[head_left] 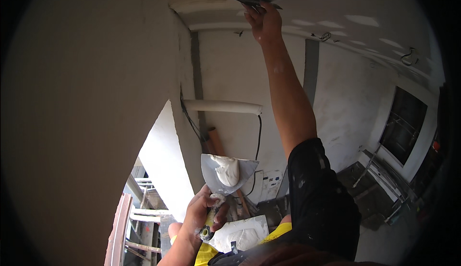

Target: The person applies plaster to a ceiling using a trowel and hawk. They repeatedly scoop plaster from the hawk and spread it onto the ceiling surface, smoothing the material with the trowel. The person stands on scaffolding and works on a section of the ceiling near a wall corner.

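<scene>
My left hand [201, 212] is closed round the yellowish, plaster-smeared handle of a wide putty knife [210, 172]. On its broad blade rests a thick lump of white plaster [227, 171]. Stretched up overhead, my right hand [266, 22] grips a dark, flat smoothing blade [249, 0]. That blade lies against or very close to the ceiling [307, 0], near where it meets the wall; exact contact is hard to tell. Below my left hand, a white tray or board [261, 223] has more plaster on it.
A white covered pipe [223, 106] juts along the wall, with black cable hanging from it. Orange pipes [215, 140] lean below. Loose wires [408, 56] hang from the ceiling. Scaffold-like bars [146, 212] show at lower left through an opening. A dark window [404, 124] is at right.
</scene>
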The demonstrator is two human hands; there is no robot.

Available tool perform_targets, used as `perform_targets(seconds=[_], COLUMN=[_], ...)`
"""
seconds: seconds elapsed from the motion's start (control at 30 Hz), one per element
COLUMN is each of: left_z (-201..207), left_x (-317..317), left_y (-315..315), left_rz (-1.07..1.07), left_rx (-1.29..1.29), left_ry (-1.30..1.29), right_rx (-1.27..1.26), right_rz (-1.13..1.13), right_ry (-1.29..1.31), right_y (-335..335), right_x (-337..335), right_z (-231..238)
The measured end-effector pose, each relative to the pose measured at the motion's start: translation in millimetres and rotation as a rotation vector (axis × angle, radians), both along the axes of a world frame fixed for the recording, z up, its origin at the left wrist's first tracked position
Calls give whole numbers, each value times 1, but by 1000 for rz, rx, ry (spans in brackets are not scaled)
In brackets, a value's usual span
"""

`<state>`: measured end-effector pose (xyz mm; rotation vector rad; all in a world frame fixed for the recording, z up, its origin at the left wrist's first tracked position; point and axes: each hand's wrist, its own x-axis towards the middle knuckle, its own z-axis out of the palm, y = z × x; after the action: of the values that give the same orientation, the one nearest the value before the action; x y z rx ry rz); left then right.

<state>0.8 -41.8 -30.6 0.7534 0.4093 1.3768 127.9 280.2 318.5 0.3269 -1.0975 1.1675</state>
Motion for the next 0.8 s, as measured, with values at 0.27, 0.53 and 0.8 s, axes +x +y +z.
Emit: perform_targets(seconds=[0.27,0.53,0.8], left_z=[-1,6,6], left_x=[-2,6,1], left_y=[-4,-15,-14], left_rz=[-35,-64,-98], left_rx=[40,44,68], left_ry=[21,30,44], right_rx=[77,156,215], right_rz=[-11,-6,-36], right_ry=[34,78,136], right_y=[-60,-123,-188], right_x=[12,29,35], right_z=[-6,-9,-14])
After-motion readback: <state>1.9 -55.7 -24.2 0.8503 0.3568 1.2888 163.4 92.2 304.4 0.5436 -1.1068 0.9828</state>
